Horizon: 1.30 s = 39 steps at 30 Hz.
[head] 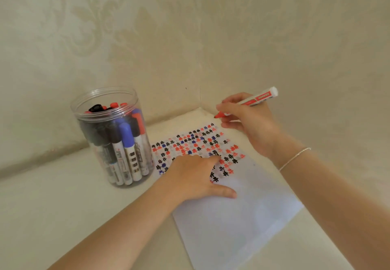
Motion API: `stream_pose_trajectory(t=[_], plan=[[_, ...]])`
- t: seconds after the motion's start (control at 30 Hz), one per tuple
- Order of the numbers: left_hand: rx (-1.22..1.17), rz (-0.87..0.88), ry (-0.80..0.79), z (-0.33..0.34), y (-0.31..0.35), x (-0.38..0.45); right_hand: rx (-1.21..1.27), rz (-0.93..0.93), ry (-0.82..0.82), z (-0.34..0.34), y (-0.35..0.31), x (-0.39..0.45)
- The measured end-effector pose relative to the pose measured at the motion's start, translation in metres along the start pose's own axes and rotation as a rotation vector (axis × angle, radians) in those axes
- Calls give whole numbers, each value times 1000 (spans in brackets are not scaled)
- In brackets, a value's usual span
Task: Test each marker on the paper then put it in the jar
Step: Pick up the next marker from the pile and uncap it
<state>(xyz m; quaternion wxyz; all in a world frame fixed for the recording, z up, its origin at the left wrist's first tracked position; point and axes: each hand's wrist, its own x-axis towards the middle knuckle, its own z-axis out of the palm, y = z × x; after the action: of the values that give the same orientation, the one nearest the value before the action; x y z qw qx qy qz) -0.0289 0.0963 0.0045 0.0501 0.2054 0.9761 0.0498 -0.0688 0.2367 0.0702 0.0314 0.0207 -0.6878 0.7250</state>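
Nearest the camera, two bare forearms reach in from the bottom edge over a cream surface [52, 206] set into a corner of pale patterned wallpaper [126, 37]. The left hand [196, 176] lies flat on a white sheet of paper [242, 217], fingers straight and spread, thumb stretched out to the right, pressing the sheet down and gripping nothing. Its fingertips cover part of a dense patch of small hash-like test marks [198, 143] in black, red and blue that fills the far end of the paper; the near half of the sheet is unmarked.

The right hand [249, 121], a thin bracelet [294, 158] on its wrist, pinches a red marker [249, 101] between curled fingers and thumb in a writing hold. The marker is uncapped, its red tip pointing down and left, held just above the far corner of the paper and apart from it, while its white end tilts up and to the right toward the wall.

To the left of the paper, just beside its far left corner, stands a clear plastic jar [84, 105] with no lid. It is packed with upright markers wearing black, blue and red caps [126, 136].
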Motion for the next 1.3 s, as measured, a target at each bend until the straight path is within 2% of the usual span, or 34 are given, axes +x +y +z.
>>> stream_pose_trajectory(t=[0.13,0.3,0.47,0.57,0.67,0.8,0.97,1.3], plan=[[7,20,-101,0,-2,-14,-54,69,-26,-7,22,-30],[-136,35,-234,-8,-11,-29,-26,180,-34,-13,50,-59],[-225,20,-292,-11,-11,-22,-164,138,63,-14,74,-70],[-203,17,-256,-12,-8,-19,-256,66,203,-13,82,-72],[-136,23,-170,-6,-6,-20,-343,31,269,-13,86,-72],[-70,48,-92,0,-6,-21,-380,54,274,-13,88,-71],[-109,89,-52,1,-8,-23,-395,69,241,-13,88,-71],[-110,143,-73,2,-9,-20,-473,-41,264,-10,93,-70]])
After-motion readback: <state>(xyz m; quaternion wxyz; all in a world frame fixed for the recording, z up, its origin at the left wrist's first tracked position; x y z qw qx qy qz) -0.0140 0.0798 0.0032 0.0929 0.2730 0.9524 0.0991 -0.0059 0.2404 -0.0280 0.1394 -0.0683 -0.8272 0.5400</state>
